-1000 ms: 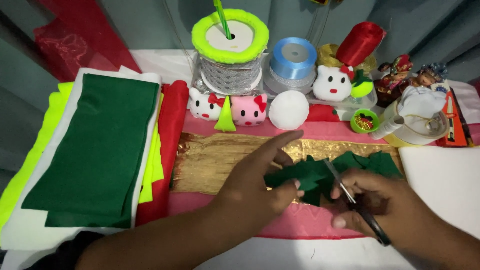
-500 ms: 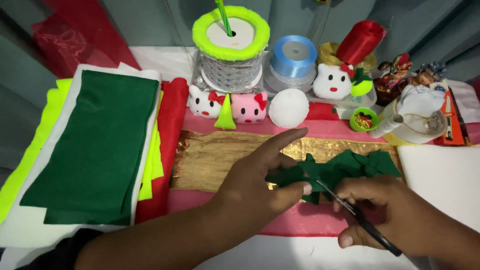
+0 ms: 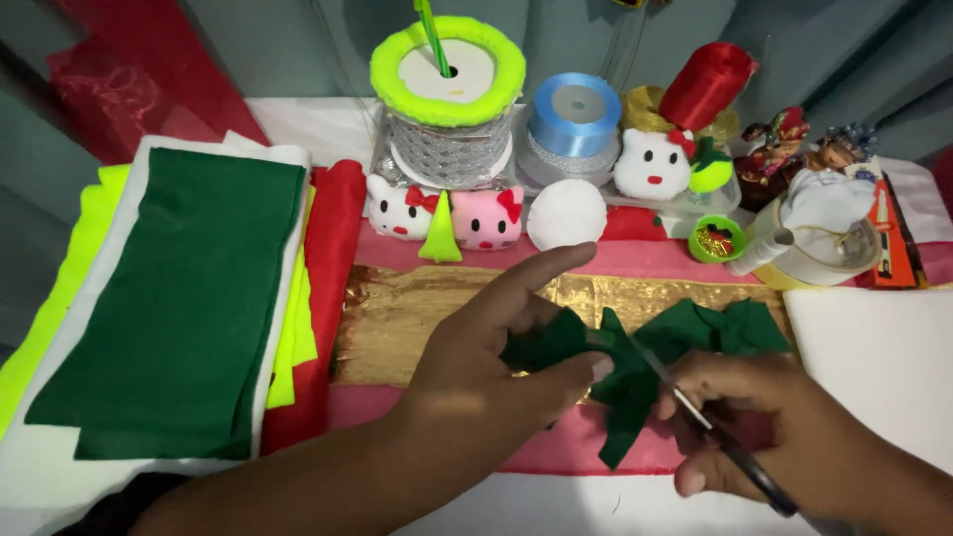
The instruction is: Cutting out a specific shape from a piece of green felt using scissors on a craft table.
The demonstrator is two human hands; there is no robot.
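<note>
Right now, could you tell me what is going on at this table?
A person is cutting a dark green felt piece with scissors. The left hand pinches the felt; the right hand works the scissors. It lies over a gold sheet, beside stacked felt sheets, with ribbon spools behind.

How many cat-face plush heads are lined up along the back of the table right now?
3: a white one with a red bow at left, a pink one beside it, and a white one further right by the red ribbon roll. Clutter may hide others.
</note>
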